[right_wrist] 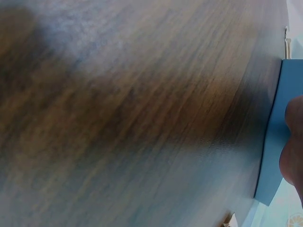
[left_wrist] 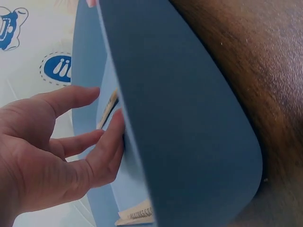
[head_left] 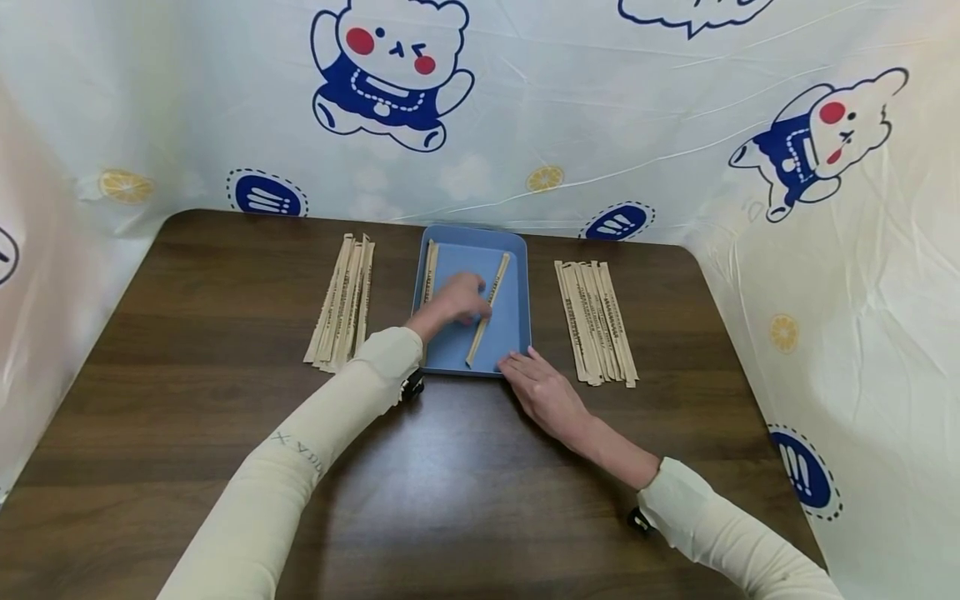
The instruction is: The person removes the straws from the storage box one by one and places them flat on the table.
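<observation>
My left hand (head_left: 459,300) reaches over the blue tray (head_left: 468,371), its fingertips right at a slim paper-wrapped stick (head_left: 501,271) that lies slanted on the tray floor. In the left wrist view, the thumb and fingers (left_wrist: 111,146) stand apart around that stick, without pinching it. Along the tray's left side lies another wrapped stick (head_left: 431,265), partly hidden by the left hand. My right hand (head_left: 546,396) rests its extended fingers against the tray's near right corner; in the right wrist view only a part of this hand (right_wrist: 293,146) shows beside the tray wall.
To the tray's left lies a bundle of several paper-wrapped sticks (head_left: 341,308), its near end close to the left sleeve. Another such bundle (head_left: 596,321) lies to the right. A printed cloth (head_left: 510,108) hangs behind and beside the brown wooden table (head_left: 450,500).
</observation>
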The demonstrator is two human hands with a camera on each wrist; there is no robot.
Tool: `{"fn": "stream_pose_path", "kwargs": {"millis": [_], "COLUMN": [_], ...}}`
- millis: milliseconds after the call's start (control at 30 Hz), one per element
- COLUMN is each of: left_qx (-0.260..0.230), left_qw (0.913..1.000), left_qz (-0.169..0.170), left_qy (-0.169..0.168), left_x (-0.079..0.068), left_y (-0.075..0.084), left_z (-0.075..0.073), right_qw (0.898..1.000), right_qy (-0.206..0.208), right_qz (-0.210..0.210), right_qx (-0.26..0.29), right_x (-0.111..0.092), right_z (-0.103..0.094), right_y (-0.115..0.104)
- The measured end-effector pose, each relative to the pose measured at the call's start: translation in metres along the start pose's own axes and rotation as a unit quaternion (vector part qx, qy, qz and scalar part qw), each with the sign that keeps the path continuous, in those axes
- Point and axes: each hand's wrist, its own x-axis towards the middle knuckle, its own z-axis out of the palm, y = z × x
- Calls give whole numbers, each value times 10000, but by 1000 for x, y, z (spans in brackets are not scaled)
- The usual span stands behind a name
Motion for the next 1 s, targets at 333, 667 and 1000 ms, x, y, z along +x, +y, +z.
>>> {"fn": "stream_pose_path", "kwargs": {"millis": [333, 667, 1000], "left_qx": [1152, 1593, 1298], "left_qw": [9922, 9850, 9902], "left_qz": [367, 527, 504], "left_qy": [295, 396, 137], "left_x": [11, 12, 4], "left_y": [3, 5, 6], "left_z": [12, 20, 13], "right_qw": [9998, 9998, 9998], "right_qy": [161, 112, 149], "right_qz": [-110, -128, -134], "right_qx": [-30, -65, -94], "right_x": [-2, 0, -1], "right_z": [3, 1, 3], "right_y": [3, 3, 4]}}
